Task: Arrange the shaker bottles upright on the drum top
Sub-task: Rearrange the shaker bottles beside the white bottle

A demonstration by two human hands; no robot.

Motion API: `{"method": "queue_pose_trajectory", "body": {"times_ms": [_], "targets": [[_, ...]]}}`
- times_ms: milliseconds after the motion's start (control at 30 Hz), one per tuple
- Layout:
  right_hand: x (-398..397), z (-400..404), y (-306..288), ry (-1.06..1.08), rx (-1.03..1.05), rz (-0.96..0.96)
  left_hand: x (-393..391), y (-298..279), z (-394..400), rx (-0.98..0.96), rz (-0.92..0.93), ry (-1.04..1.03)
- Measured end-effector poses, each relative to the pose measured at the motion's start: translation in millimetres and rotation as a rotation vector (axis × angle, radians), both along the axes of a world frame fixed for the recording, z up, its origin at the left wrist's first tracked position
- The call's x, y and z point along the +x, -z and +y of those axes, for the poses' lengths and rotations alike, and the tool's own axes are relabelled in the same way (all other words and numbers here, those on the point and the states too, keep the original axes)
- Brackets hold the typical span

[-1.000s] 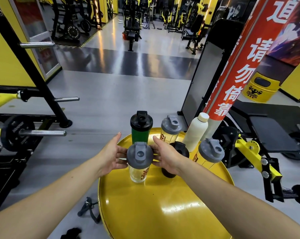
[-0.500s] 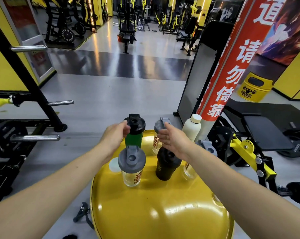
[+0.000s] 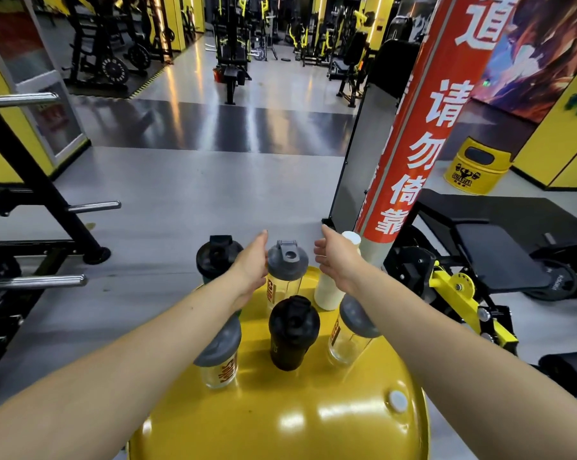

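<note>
Both hands are reaching for the far clear bottle (image 3: 285, 277) at the back of the drum top (image 3: 280, 416). Left hand (image 3: 252, 260) is touching its side, right hand (image 3: 335, 260) is hanging open just beside it, gripping nothing. All six bottles are standing upright: green bottle (image 3: 215, 257), white bottle (image 3: 330, 290), black bottle (image 3: 292, 333), two clear ones near (image 3: 219, 360) (image 3: 350, 336). Risk: forearms are passing right over the near bottles, so dropping an elbow is likely knocking one down. Back row is sitting near the rim.
</note>
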State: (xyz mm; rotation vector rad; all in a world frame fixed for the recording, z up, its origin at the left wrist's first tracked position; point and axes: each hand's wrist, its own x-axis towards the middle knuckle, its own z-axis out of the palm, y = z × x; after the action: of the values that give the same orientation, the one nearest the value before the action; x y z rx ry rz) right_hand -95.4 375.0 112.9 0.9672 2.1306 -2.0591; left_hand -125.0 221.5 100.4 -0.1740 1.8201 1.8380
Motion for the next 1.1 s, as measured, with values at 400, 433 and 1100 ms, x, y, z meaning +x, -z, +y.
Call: {"method": "queue_pose_trajectory", "body": {"times_ms": [400,433,1100], "targets": [[-22.5,15.6,21.3,-0.128,-0.133,-0.096,-26.4,20.6,20.2,-0.029,-0.049,-0.066],[-22.8,15.2,22.1,-0.141,-0.145,-0.093,-26.1,20.7,20.7,-0.022,-0.053,-0.074],[-14.5,6.9,25.4,-0.193,-0.083,-0.074,-14.7,23.5,11.7,-0.007,-0.040,-0.062]]}}
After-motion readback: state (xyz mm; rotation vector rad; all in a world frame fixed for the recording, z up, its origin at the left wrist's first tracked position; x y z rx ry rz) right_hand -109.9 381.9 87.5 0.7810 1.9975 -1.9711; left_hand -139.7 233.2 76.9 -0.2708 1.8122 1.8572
